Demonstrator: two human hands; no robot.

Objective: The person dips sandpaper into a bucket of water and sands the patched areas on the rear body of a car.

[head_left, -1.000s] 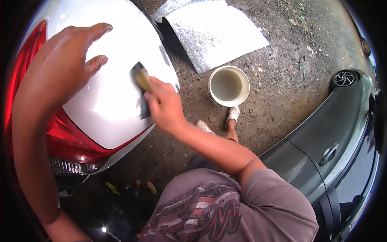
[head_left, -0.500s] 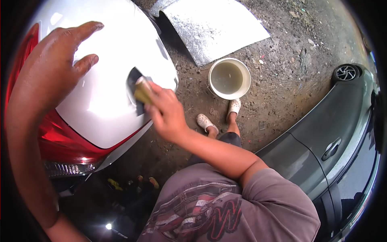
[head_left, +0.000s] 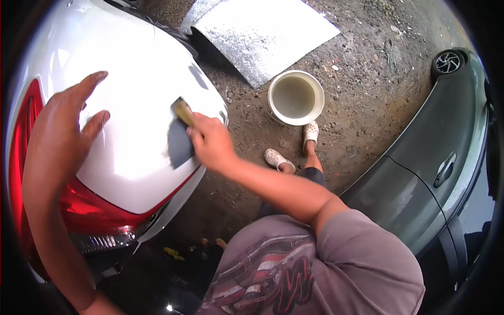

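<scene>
On my left I have one car [head_left: 142, 105], its tail lamp [head_left: 86, 210] at the near edge, with the left hand [head_left: 60, 131] over its left part and, farther right, the right hand [head_left: 210, 142] around a block [head_left: 182, 110]. Between it and a second car [head_left: 420, 142] on my right, a bucket [head_left: 319, 100] with liquid [head_left: 294, 98] in it stands on the ground [head_left: 362, 105]. I see a sheet [head_left: 268, 37] beyond the bucket and two shoes [head_left: 311, 134] on its near side.
</scene>
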